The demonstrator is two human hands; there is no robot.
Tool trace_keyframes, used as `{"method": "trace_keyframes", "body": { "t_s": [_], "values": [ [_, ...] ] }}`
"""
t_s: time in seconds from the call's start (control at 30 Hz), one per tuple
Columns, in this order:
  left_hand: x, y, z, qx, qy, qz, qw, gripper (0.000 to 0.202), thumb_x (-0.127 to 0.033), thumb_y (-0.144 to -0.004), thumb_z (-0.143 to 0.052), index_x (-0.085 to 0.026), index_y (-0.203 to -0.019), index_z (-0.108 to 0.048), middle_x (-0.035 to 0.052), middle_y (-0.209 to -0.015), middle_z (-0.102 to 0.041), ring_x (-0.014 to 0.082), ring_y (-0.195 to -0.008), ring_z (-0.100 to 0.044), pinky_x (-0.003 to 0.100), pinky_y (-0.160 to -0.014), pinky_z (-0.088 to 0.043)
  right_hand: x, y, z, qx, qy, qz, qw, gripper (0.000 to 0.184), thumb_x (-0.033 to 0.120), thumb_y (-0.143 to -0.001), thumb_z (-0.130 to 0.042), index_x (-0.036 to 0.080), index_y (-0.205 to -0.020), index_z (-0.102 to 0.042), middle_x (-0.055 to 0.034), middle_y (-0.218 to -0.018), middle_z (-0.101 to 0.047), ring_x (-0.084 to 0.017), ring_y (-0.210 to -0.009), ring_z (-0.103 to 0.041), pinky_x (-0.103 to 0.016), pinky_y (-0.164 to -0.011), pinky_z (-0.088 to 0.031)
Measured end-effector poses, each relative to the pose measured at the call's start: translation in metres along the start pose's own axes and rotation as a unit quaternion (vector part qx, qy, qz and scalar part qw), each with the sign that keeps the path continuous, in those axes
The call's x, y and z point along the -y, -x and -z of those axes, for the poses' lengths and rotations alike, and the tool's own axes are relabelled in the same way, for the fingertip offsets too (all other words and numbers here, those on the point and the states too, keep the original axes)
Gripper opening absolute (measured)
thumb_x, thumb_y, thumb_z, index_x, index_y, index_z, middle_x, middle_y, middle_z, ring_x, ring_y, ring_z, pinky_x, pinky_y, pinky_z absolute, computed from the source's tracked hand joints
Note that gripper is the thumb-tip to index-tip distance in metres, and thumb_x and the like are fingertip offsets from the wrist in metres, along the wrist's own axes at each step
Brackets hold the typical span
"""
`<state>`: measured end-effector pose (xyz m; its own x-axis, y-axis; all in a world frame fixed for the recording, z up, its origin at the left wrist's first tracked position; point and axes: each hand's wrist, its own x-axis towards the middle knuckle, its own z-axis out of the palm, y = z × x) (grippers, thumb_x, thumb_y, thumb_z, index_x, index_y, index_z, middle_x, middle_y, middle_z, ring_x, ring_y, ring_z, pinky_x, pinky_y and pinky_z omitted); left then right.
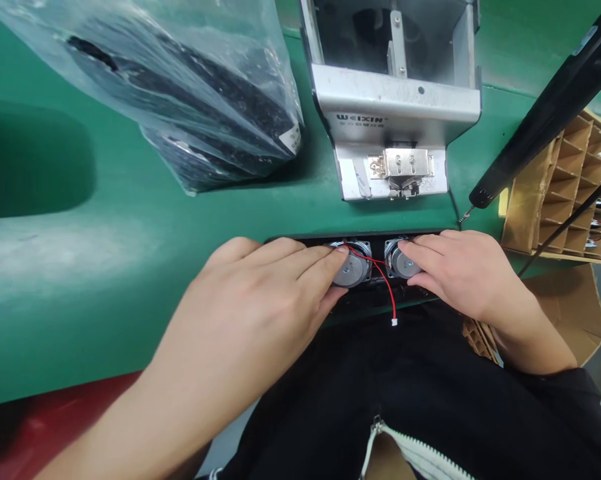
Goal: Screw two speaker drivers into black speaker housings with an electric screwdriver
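Observation:
Two round metal speaker drivers sit side by side in a long black speaker housing (370, 239) held across my lap at the bench edge. My left hand (260, 287) has its fingertips on the left driver (351, 267), and my right hand (460, 267) presses its fingers on the right driver (404, 261). A red and black wire pair (378, 273) runs across the left driver. Its red lead hangs down to a small white connector (394, 322). My hands hide the ends of the housing.
A silver metal fixture (395, 100) labelled WEIXIN stands on the green workbench (130, 200) ahead. To its left lies a clear plastic bag (195, 87) of black parts. A black-handled tool (545, 113) hangs at right over a cardboard divider tray (575, 187) holding wired parts.

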<state>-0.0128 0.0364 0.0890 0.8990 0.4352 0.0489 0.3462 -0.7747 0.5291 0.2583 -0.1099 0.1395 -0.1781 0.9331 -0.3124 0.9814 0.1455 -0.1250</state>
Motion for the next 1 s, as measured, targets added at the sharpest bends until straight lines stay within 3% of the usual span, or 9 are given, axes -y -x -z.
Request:
{"method": "trace_keyframes", "body": {
  "t_s": [0.23, 0.4, 0.6, 0.8, 1.0],
  "values": [
    [0.008, -0.004, 0.005, 0.024, 0.028, -0.005, 0.999, 0.037, -0.044, -0.122, -0.056, -0.031, -0.134, -0.089, 0.0089, -0.113, -0.092, 0.0391, -0.101, -0.080, 0.053, -0.086, -0.053, -0.003, 0.000, -0.001, -0.005, 0.000, 0.005, 1.000, 0.048, 0.044, -0.116, -0.081, 0.021, -0.158, -0.080, -0.0085, -0.142, -0.096, -0.025, -0.104, -0.085, -0.044, -0.080, -0.056],
    [0.016, -0.008, 0.009, 0.041, 0.009, -0.020, 0.999, 0.034, -0.042, -0.122, -0.064, -0.030, -0.142, -0.089, 0.0093, -0.120, -0.095, 0.0378, -0.106, -0.084, 0.049, -0.085, -0.050, -0.006, 0.000, -0.002, -0.020, 0.001, 0.012, 1.000, 0.041, 0.043, -0.114, -0.084, 0.023, -0.150, -0.082, -0.0071, -0.140, -0.097, -0.023, -0.100, -0.083, -0.042, -0.080, -0.055],
    [0.016, -0.009, 0.005, 0.018, -0.003, -0.036, 0.999, 0.036, -0.046, -0.126, -0.062, -0.029, -0.142, -0.089, 0.0088, -0.126, -0.098, 0.0376, -0.105, -0.087, 0.048, -0.082, -0.043, -0.008, 0.001, -0.004, -0.040, -0.002, 0.023, 0.999, 0.038, 0.041, -0.114, -0.084, 0.023, -0.148, -0.083, -0.0080, -0.137, -0.097, -0.024, -0.101, -0.084, -0.042, -0.080, -0.057],
    [0.017, -0.010, 0.007, 0.039, 0.033, 0.000, 0.999, 0.029, -0.046, -0.120, -0.071, -0.033, -0.139, -0.089, 0.0063, -0.130, -0.097, 0.0378, -0.111, -0.085, 0.052, -0.098, -0.052, -0.011, 0.002, -0.005, -0.072, 0.001, 0.026, 0.997, 0.039, 0.043, -0.113, -0.084, 0.023, -0.147, -0.085, -0.0071, -0.135, -0.098, -0.024, -0.101, -0.087, -0.041, -0.079, -0.059],
    [0.017, -0.012, 0.008, 0.051, 0.017, -0.012, 0.998, 0.031, -0.048, -0.121, -0.069, -0.033, -0.140, -0.089, 0.0080, -0.127, -0.097, 0.0386, -0.110, -0.086, 0.054, -0.099, -0.056, -0.010, 0.001, -0.004, -0.057, -0.002, 0.018, 0.998, 0.039, 0.043, -0.114, -0.084, 0.024, -0.148, -0.085, -0.0068, -0.138, -0.098, -0.024, -0.102, -0.088, -0.041, -0.079, -0.060]
  ]
}}
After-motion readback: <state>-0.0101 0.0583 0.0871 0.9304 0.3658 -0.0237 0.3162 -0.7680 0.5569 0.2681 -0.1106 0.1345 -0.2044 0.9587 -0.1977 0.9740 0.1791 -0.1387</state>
